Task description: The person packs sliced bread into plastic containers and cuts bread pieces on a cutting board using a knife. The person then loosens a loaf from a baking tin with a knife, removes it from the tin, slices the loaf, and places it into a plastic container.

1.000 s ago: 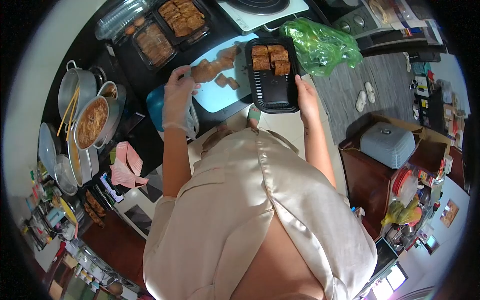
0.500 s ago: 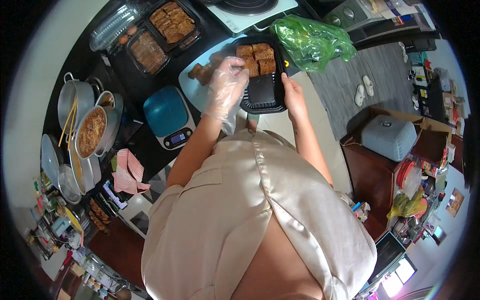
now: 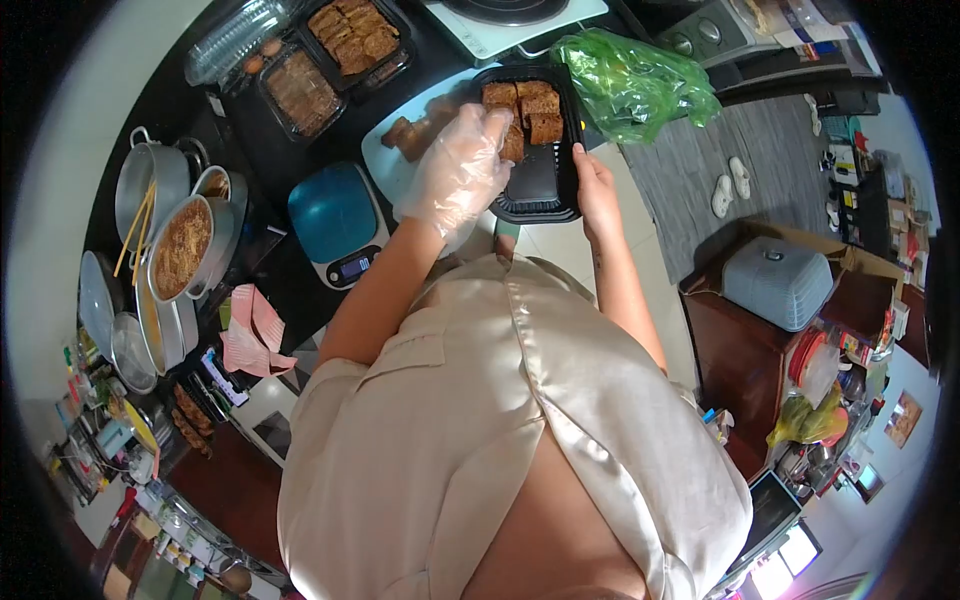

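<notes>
My right hand grips the near right edge of a black plastic tray, thumb over the rim. Several brown, crumbly square food pieces fill its far half. My left hand, in a clear plastic glove, reaches over the tray's left side. Its fingers are closed around a brown food piece at the left of the group; the glove partly hides it. Below the left hand lies a light blue board with more brown pieces on it.
A kitchen scale with a blue top sits left of the board. Filled containers and a hotplate stand at the back. A green plastic bag lies right of the tray. Pots with chopsticks are far left.
My left hand has moved right, further over the tray. The brown pieces in the tray have shifted from a neat block to a looser arrangement. My right hand still holds the tray.
</notes>
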### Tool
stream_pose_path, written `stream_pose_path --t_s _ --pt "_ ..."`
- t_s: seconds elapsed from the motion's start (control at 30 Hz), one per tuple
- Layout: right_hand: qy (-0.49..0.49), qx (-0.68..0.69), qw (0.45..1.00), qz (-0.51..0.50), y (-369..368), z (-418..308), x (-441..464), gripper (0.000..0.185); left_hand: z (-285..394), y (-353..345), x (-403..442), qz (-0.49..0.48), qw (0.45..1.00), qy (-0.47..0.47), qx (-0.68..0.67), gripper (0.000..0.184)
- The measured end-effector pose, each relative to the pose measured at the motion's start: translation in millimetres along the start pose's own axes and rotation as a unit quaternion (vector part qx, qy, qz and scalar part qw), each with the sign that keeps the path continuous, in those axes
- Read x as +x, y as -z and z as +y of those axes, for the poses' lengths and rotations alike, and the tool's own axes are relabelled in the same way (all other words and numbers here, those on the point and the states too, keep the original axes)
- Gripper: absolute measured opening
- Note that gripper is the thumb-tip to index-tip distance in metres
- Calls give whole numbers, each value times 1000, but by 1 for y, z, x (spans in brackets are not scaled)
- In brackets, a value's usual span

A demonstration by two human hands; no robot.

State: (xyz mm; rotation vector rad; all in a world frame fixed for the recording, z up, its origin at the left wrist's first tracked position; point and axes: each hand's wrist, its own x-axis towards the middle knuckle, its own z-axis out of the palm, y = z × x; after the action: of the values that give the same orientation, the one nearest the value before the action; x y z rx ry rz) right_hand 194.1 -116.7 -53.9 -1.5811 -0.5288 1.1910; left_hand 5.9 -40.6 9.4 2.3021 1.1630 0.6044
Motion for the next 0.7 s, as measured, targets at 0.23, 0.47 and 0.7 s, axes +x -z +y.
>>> stream_pose_path --t_s 0.23,0.47,0.7 --pt "2 -25 1000 -3 -2 -5 -2 40 -3 -10 10 -28 999 5 19 47" --pt "2 -15 1000 24 3 -2 1 41 -11 36 12 64 993 88 -51 35" --pt "-1 -29 999 35 26 3 9 44 -139 57 6 -27 970 233 68 30"
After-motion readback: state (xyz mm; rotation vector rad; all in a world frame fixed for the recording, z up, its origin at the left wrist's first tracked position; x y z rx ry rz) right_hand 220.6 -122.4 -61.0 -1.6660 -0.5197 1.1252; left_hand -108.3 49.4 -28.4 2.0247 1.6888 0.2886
